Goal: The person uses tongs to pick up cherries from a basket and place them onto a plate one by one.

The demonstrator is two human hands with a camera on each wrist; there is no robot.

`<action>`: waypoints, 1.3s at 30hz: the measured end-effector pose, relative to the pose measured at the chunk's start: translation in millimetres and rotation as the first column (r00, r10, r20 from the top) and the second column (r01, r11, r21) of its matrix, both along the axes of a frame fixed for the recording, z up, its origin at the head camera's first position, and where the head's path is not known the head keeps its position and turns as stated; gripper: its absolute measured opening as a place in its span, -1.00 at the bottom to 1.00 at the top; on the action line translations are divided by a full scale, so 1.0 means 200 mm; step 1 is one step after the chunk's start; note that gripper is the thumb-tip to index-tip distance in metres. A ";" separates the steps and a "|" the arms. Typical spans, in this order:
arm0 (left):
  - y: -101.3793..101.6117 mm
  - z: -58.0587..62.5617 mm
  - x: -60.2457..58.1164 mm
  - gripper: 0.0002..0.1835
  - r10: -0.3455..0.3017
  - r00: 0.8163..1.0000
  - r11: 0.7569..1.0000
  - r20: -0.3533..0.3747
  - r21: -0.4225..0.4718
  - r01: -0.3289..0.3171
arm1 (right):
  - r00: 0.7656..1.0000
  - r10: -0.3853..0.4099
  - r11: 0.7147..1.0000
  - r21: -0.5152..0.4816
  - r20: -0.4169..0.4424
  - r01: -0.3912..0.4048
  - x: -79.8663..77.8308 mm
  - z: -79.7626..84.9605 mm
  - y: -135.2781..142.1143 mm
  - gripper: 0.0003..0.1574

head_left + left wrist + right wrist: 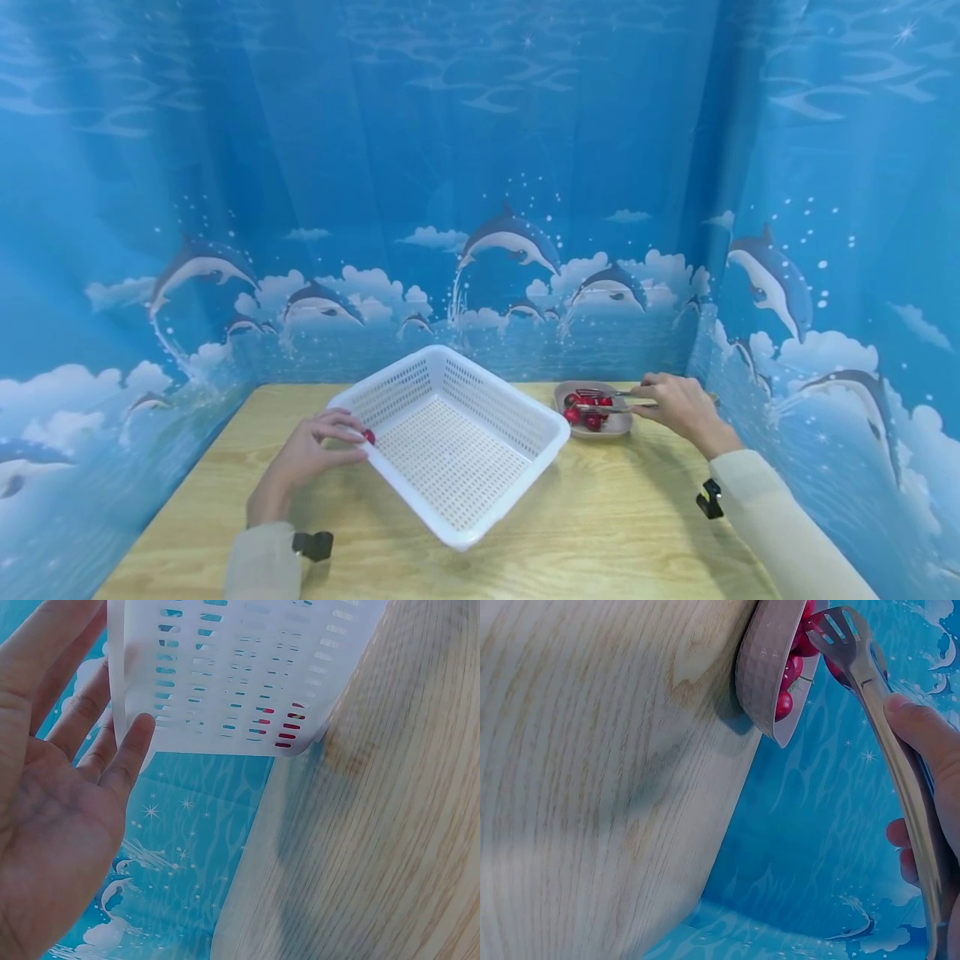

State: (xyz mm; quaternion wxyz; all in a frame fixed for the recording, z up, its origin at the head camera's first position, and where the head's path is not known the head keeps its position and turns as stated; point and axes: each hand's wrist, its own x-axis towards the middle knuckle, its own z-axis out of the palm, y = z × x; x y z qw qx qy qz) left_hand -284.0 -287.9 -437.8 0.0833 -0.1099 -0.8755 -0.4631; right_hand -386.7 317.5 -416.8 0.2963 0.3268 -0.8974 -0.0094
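A white slotted plastic basket (468,446) sits mid-table, turned corner-on. My left hand (318,446) grips its left rim, fingers over the edge and a fingertip on the outer wall in the left wrist view. A red cherry (368,436) lies inside near those fingertips; its red shows through the basket's slots (286,735). At the right, my right hand (678,408) holds metal tongs (889,742) with slotted heads, angled over a small pinkish bowl (761,675). Several red cherries (592,421), some with stems, fill the bowl. Red shows between the tong heads.
A pale wooden table (600,517) lies under everything. Blue curtains (450,167) printed with dolphins and clouds enclose its back and both sides. The bowl stands near the back edge, close to the basket's right corner.
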 end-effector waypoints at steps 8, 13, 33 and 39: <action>0.01 0.02 0.01 -0.73 -0.020 1.000 0.999 -0.008 0.029 0.021 | 0.994 0.048 0.999 -0.009 -0.097 -0.049 0.00 0.02 0.00 -0.55; 0.01 0.02 0.01 -0.73 -0.025 1.000 1.000 -0.004 0.016 0.025 | 0.972 0.125 0.991 -0.014 -0.201 -0.130 -0.01 0.04 0.00 -0.22; 0.00 0.02 0.01 -0.73 -0.036 0.999 0.999 -0.039 0.007 0.037 | 0.973 0.179 0.980 -0.064 -0.146 -0.190 0.05 0.22 -0.23 -0.44; 0.01 0.02 0.02 -0.74 -0.037 0.999 0.999 -0.027 0.025 0.038 | 0.993 0.118 0.991 -0.058 -0.014 -0.118 0.10 0.27 -0.31 -0.40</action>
